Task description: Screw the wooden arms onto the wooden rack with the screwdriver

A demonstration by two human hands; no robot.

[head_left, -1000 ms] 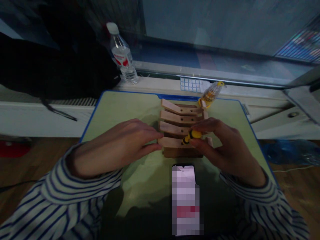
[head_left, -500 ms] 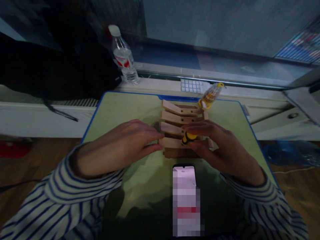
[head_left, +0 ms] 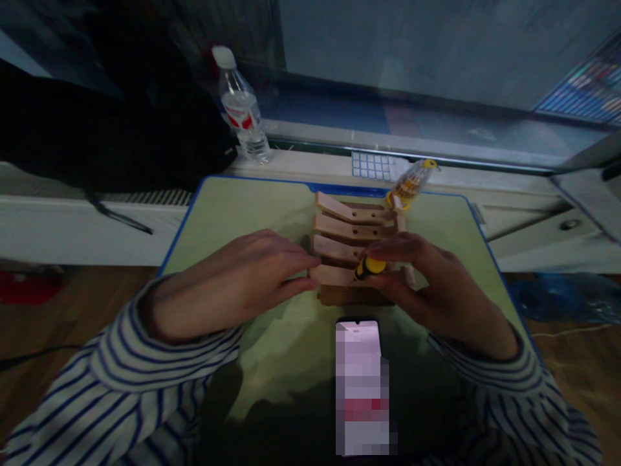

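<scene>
A wooden rack of several angled slats (head_left: 347, 230) lies in the middle of the green table (head_left: 233, 207). My right hand (head_left: 427, 285) pinches a small yellow-and-black screwdriver (head_left: 369, 266) whose tip rests on the nearest slat. My left hand (head_left: 233, 281) lies beside the rack, its stretched fingers pressing on the left end of that slat.
A phone (head_left: 361, 382) with a lit screen lies near the table's front edge. A bag of screwdriver bits (head_left: 410, 183) sits at the back right of the rack. A water bottle (head_left: 240, 107) stands on the sill behind, next to a dark bag (head_left: 97, 116).
My right fingers have shifted round the screwdriver handle, turning it a little. The left hand and the rack have stayed where they were.
</scene>
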